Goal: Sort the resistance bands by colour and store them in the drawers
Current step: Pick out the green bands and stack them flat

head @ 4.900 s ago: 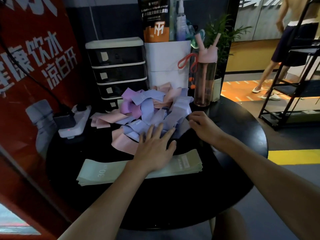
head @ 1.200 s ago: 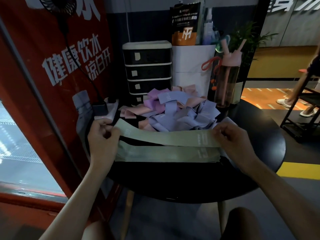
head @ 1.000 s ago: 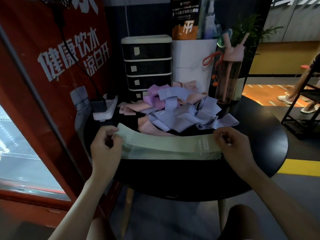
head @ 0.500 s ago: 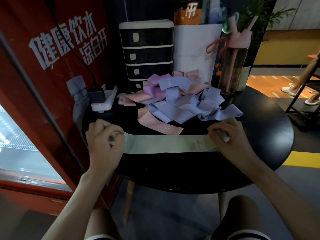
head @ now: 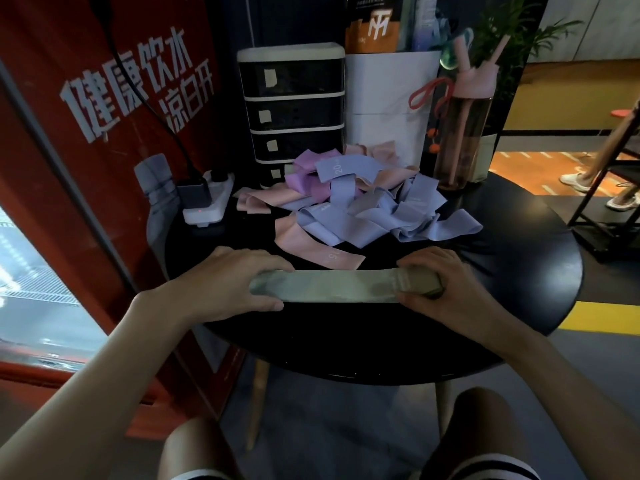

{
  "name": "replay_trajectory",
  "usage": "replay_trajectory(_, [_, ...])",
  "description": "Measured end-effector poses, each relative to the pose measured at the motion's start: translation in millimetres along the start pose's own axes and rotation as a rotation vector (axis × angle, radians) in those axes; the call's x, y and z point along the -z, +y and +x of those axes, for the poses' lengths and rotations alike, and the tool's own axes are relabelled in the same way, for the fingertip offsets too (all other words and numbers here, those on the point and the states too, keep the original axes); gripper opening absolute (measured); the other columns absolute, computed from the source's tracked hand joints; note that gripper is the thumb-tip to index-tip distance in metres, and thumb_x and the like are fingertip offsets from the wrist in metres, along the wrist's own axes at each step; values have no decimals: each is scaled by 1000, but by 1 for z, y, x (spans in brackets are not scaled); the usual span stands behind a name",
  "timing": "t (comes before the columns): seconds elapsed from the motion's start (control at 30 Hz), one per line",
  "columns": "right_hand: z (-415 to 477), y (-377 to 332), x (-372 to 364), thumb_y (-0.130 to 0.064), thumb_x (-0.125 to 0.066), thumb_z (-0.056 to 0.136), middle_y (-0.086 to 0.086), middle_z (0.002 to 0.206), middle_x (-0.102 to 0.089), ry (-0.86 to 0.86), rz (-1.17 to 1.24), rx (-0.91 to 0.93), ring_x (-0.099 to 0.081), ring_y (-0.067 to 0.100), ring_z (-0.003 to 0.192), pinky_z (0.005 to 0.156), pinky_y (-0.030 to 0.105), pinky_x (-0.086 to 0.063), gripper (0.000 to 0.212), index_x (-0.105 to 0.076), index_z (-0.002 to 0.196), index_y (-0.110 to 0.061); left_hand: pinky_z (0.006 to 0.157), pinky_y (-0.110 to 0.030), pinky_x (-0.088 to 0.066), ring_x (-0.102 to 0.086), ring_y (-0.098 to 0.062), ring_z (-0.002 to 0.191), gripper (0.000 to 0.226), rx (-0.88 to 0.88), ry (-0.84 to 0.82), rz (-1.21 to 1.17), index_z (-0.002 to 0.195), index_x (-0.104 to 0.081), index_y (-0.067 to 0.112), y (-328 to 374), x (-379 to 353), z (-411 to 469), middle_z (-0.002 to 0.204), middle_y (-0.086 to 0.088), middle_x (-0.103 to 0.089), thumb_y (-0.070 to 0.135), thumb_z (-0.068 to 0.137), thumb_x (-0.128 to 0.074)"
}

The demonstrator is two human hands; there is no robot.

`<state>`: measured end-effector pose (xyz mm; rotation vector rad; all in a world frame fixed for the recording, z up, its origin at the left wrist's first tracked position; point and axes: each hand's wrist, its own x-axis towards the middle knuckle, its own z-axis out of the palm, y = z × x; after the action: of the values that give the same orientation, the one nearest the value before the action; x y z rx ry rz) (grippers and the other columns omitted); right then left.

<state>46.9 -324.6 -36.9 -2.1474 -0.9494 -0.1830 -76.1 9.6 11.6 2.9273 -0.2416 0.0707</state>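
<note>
A flat stack of pale green resistance bands [head: 332, 285] lies across the near part of the round black table [head: 519, 271]. My left hand [head: 228, 282] grips its left end, thumb below and fingers over the top. My right hand [head: 446, 289] grips the right end, where the bands are folded or rolled into a thick wad. Behind the stack sits a loose pile of blue, pink and purple bands [head: 360, 206]. A black drawer unit [head: 294, 105] with a white top and small labels stands at the back of the table, all its drawers closed.
A white power strip [head: 207, 202] with a plugged-in adapter lies at the table's left rear. A white box [head: 388, 105] and a pink-lidded bottle [head: 464, 126] stand at the back right. A red sign fills the left. A person's legs show far right.
The green stack has come down from being held raised to lying flat on the table. My right hand has folded or rolled the right end inward, shortening the stack.
</note>
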Motion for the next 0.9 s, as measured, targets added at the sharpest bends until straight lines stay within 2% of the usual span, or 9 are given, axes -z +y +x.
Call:
replay_trajectory(0.1, [0,0,0,-56,-65,67,-28,118,-47,-21,25,5,-47,6,117,104,56,-37,40,-56,106,-55,107,-43,-34,-53,3,108,44,0,9,-15,125,-53,51,-1,1,1,117,26,-57,58,84,-68])
replay_trajectory(0.17, [-1,0,-1,-52,-70,69,-26,119,-48,-29,24,23,-50,5,116,103,52,-39,38,-61,106,-48,109,-42,-31,-51,5,111,45,6,12,-2,125,-54,50,-2,0,2,120,28,-55,56,83,-71])
replay_trajectory(0.3, [0,2,-2,-33,-81,75,-21,119,-51,-48,8,19,-52,-2,113,99,28,-45,35,-68,107,-33,111,-42,-35,-55,3,112,49,28,-1,-78,124,-56,50,-5,0,2,118,29,-61,49,80,-77])
replay_trajectory(0.47, [1,4,-2,-34,-81,74,-20,124,-46,-55,19,6,-47,-6,115,93,11,-35,34,-65,103,-41,113,-42,-30,-52,5,114,54,50,-42,-34,129,-52,50,-5,4,4,122,30,-57,48,81,-77])
replay_trajectory(0.53, [1,4,-2,-36,-82,73,-18,129,-42,-71,1,-17,-44,-6,115,95,11,-34,38,-64,106,-42,114,-37,-22,-44,5,116,63,58,-51,49,136,-44,50,0,3,7,131,32,-47,54,81,-74])
replay_trajectory(0.6, [1,3,-1,-37,-82,73,-19,127,-46,-88,-31,-24,-47,-5,111,95,17,-37,40,-64,109,-40,112,-35,-19,-39,7,109,63,43,-59,91,136,-42,52,5,2,10,129,35,-46,54,81,-73])
replay_trajectory(0.73, [2,2,0,-33,-83,73,-21,113,-54,-128,20,-41,-54,-4,103,87,16,-41,39,-63,104,-45,102,-32,-31,-49,6,101,58,50,-99,31,128,-48,53,5,4,16,107,32,-56,46,79,-79])
replay_trajectory(0.83, [6,2,3,-31,-85,71,-21,110,-54,-151,50,-71,-54,-5,100,83,14,-40,42,-60,98,-52,103,-36,-41,-52,-11,114,62,69,-152,-8,127,-47,54,2,7,22,119,24,-55,47,76,-81])
replay_trajectory(0.9, [8,1,5,-31,-85,70,-21,110,-53,-177,49,-84,-54,-5,99,84,16,-41,43,-59,99,-52,103,-37,-42,-51,-14,117,65,80,-180,-6,129,-43,55,3,8,23,121,22,-54,46,77,-81])
